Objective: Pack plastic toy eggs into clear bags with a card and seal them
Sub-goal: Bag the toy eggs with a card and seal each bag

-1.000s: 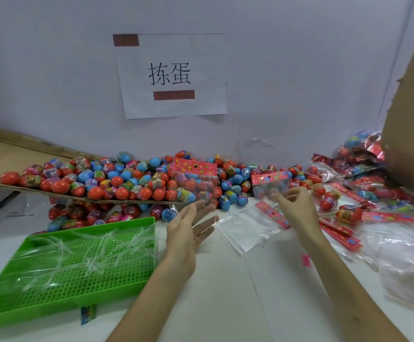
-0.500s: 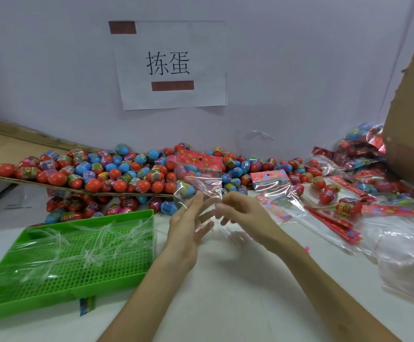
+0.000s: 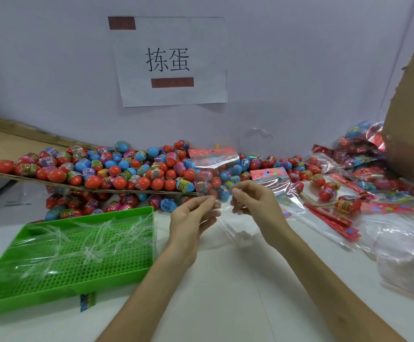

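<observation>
Pinching the clear bag (image 3: 216,166), left hand (image 3: 191,224) and right hand (image 3: 256,206) hold it upright between them.

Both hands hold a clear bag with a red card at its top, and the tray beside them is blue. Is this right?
No. In the head view the tray is green, not blue. The left hand and right hand do hold the clear bag, red card at its top.
</observation>
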Tool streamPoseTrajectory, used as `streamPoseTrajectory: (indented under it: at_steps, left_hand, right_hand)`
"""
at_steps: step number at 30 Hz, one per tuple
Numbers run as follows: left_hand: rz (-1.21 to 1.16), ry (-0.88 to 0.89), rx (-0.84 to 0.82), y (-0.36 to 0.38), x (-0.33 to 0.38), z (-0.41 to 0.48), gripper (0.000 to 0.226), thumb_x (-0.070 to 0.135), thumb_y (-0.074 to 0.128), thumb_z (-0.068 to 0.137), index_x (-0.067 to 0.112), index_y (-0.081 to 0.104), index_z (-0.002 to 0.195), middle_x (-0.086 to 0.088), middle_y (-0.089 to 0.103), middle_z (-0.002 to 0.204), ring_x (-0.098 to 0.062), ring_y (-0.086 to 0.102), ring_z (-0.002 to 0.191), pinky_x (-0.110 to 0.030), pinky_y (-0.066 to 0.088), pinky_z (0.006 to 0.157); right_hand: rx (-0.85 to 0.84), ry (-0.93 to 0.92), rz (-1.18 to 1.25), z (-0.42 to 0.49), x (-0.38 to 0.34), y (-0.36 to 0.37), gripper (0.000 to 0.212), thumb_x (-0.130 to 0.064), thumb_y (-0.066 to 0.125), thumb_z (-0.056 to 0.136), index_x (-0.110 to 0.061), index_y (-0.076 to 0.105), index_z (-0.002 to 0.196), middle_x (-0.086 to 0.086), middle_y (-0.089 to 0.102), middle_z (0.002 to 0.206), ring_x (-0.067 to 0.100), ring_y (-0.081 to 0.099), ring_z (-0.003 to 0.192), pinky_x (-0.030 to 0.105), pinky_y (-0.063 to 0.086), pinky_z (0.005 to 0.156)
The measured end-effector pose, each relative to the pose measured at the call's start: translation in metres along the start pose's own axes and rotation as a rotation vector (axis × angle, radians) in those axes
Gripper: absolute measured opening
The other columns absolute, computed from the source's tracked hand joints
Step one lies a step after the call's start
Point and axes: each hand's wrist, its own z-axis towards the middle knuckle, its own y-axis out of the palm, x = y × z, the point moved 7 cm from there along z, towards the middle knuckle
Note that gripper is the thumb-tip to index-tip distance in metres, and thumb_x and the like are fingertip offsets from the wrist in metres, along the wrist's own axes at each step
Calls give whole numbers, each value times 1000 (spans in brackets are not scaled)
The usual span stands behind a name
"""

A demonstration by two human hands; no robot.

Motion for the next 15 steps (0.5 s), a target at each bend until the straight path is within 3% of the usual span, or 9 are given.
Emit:
streamPoseTrajectory:
  at_steps: [2, 5, 7, 10, 12, 15]
  left_hand:
    - [-15, 2, 15, 0, 0, 0, 6, 13, 72, 94, 9, 75, 93, -7, 77, 88, -15, 74, 78, -23, 59, 71]
    - [-44, 21, 41, 0, 0, 0, 11, 15, 74, 93, 7, 71, 87, -8, 76, 81, -18, 76, 77, -22, 59, 68]
    - [-49, 42, 70, -3, 1, 0, 15, 17, 74, 94, 7, 67, 86, -7, 76, 80, -17, 76, 76, -22, 59, 67]
    - [-20, 66, 129, -9, 2, 1, 19, 19, 74, 95, 8, 64, 83, -5, 74, 76, -14, 75, 71, -22, 60, 66]
    - [-9, 90, 167, -12, 4, 2, 22, 18, 74, 95, 7, 61, 80, -4, 71, 71, -14, 73, 67, -23, 59, 64]
    - [48, 140, 207, -16, 7, 3, 27, 19, 74, 95, 8, 57, 77, -6, 68, 72, -17, 74, 70, -25, 60, 65]
  right_hand:
    - [-26, 37, 29, 0, 2, 5, 13, -25, 65, 100, -13, 67, 103, 0, 73, 81, 18, 69, 73, 29, 58, 71]
    - [46, 36, -62, 1, 3, 5, 35, -38, 68, 96, -22, 53, 123, -1, 65, 119, 17, 69, 95, 34, 59, 86]
    - [92, -137, -226, -3, -8, 2, 58, -43, 76, 88, -30, 44, 134, -9, 54, 130, 7, 59, 111, 24, 52, 95]
    - [-36, -385, -345, -13, -19, 11, 80, -51, 77, 75, -43, 36, 144, -30, 37, 143, -8, 38, 131, 3, 30, 101]
    - [-125, -470, -478, -15, -18, 21, 92, -55, 79, 71, -51, 28, 148, -37, 16, 154, -11, 17, 144, 10, 15, 112]
    - [-163, -508, -662, -15, -12, 30, 101, -55, 81, 73, -51, 21, 154, -27, -5, 166, 5, 1, 155, 34, 9, 118]
